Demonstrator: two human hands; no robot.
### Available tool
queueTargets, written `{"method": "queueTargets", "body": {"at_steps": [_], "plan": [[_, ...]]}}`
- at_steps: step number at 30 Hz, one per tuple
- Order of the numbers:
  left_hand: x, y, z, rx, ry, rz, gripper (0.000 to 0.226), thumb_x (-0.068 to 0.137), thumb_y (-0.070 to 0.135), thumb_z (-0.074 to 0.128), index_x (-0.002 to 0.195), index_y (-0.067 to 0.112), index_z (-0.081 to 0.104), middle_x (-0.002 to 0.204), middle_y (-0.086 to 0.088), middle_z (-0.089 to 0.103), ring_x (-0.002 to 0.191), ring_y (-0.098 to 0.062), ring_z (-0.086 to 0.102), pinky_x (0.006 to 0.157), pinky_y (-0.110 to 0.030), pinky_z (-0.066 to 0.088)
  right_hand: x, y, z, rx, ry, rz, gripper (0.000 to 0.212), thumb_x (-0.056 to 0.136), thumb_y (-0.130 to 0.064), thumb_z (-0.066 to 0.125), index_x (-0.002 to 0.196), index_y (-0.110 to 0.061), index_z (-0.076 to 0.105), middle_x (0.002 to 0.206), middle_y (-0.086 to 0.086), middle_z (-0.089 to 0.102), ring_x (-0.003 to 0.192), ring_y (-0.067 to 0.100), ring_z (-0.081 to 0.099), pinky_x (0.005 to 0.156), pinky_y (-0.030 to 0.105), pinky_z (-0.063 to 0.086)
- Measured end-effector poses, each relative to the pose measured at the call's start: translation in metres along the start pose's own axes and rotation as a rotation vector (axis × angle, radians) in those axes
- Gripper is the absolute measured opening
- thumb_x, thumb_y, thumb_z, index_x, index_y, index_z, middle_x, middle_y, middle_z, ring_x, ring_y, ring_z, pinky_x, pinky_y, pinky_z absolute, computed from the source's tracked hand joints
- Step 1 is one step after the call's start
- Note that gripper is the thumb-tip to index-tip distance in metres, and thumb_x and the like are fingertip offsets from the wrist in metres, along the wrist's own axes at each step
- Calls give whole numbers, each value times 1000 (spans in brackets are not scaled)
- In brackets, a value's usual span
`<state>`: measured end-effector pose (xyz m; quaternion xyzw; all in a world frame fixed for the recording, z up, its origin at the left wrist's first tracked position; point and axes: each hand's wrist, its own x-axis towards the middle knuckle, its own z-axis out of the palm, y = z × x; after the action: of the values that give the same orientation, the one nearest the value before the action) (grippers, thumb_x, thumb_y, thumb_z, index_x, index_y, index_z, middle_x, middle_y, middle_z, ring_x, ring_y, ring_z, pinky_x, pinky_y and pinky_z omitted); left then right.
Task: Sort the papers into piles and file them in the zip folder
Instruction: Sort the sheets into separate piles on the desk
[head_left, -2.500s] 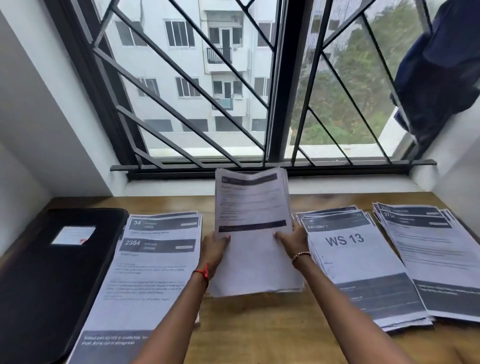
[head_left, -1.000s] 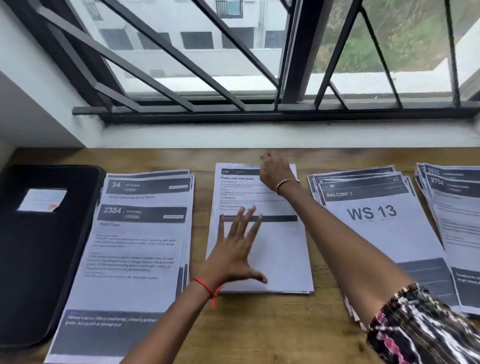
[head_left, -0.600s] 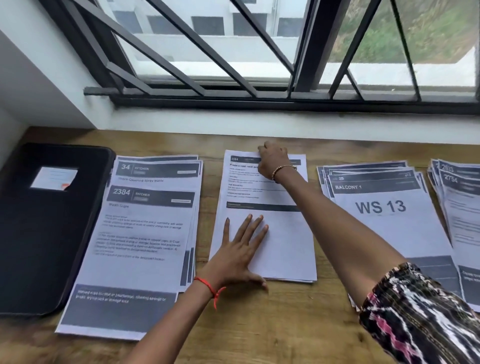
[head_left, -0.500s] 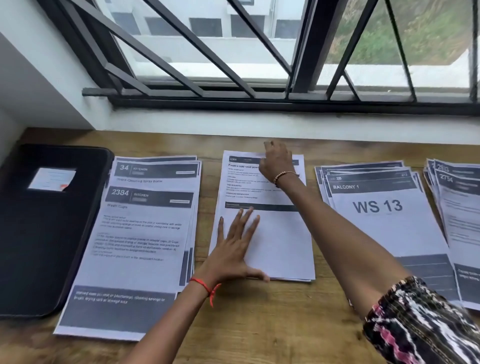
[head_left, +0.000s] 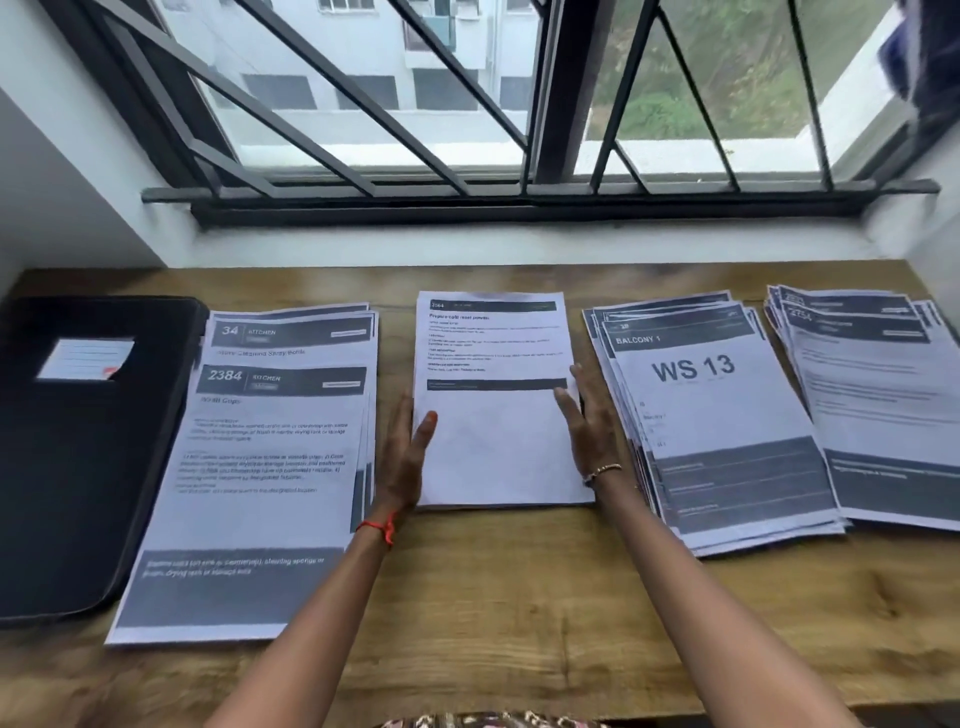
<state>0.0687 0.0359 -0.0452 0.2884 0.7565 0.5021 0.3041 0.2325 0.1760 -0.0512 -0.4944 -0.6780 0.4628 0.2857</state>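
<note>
A person's hands bracket the middle pile of papers on a wooden table below a barred window. The left hand, a red thread at its wrist, lies flat-fingered along the pile's left edge with the thumb on the top sheet. The right hand, wearing a bracelet, lies with straight fingers along the right edge. Neither hand grips anything. Three more piles lie flat in the same row: one headed "Kitchen" to the left, one marked "WS 13" to the right, and another at the far right, overlapping its neighbour. The black zip folder lies closed at the far left, just beside the "Kitchen" pile.
</note>
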Motion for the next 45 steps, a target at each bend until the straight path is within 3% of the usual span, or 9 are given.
{"method": "queueTargets", "body": {"at_steps": [4,12,15,20,24,28,31,37,45], "plan": [[-2,3,-3,-139,10,-80,56,98,29,45,145,4,27,152,-8,26,137,-9,24,98,-6,19,-5,-6,0,91,-7,54,72,79,-47,52,140,-11,39,147,4,38,136,15,34,113,28,26],[5,-26,-3,-182,-32,-25,84,76,66,56,140,15,40,144,-4,43,135,-18,37,113,-48,28,-1,-3,-8,9,-100,51,79,72,-46,51,140,-9,38,148,7,36,136,17,33,107,24,25],[-2,-6,-6,-162,-41,-29,71,79,53,55,136,13,44,140,-2,48,130,-16,43,112,-45,30,1,-2,-12,17,-124,59,83,69,-55,54,139,-12,41,146,5,40,133,16,37,112,34,30],[3,13,-7,-165,9,-88,53,95,21,52,141,4,34,138,1,46,122,-5,43,106,-25,29,17,0,-17,181,-69,123,59,88,-14,60,140,-1,36,142,5,40,128,15,41,94,10,35],[12,17,-10,-129,-10,-49,67,82,47,53,135,7,46,138,-6,50,126,-16,47,109,-33,32,27,1,-16,190,-78,147,49,80,-28,63,122,-6,55,117,3,57,108,13,51,86,17,39],[14,9,-3,-159,8,8,50,80,43,51,120,14,57,121,-2,62,115,-18,55,101,-39,42,26,2,-12,186,1,135,59,78,-28,60,129,1,51,130,12,56,119,19,53,89,10,39],[14,7,-1,-176,22,20,50,81,42,51,121,14,57,121,-2,61,114,-17,56,100,-36,42,31,2,-11,204,68,149,56,81,-22,62,128,6,49,133,17,52,123,22,50,75,-6,34],[18,6,3,-177,37,-9,41,89,27,52,127,12,52,129,-3,56,114,-7,53,94,-16,38,35,0,-11,142,158,97,54,77,-30,55,117,6,60,123,18,60,118,24,56,82,6,35],[17,25,-32,-145,188,0,72,78,42,47,142,10,37,144,-1,40,132,-12,37,102,-21,30,42,-42,10,103,205,-195,35,81,-23,51,89,6,68,91,21,68,82,23,61,66,-2,38]]}}
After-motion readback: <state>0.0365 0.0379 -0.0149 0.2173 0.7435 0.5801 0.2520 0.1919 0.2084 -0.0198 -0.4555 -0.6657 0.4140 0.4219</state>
